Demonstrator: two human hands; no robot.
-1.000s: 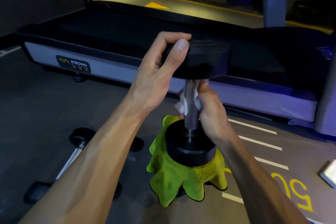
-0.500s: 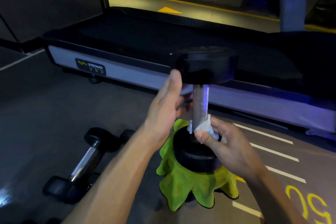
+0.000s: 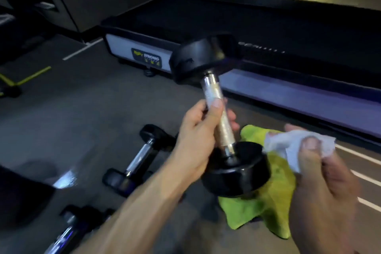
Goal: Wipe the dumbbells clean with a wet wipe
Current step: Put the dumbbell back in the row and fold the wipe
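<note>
Dim gym floor (image 3: 61,109) stretches ahead, with a treadmill (image 3: 268,33) across the 12 o'clock side. At centre, the left hand (image 3: 198,142) wraps around the steel handle of a black dumbbell (image 3: 218,113), tilting it towards 11 o'clock, seemingly so the lower head is exposed for wiping. That head sits just above a green cloth (image 3: 274,198) spread on the floor, probably as padding. At 3 o'clock, the right hand (image 3: 321,187) pinches a crumpled wet wipe (image 3: 296,146), apart from the dumbbell. Two more dumbbells (image 3: 140,156) lie at 8 o'clock
</note>
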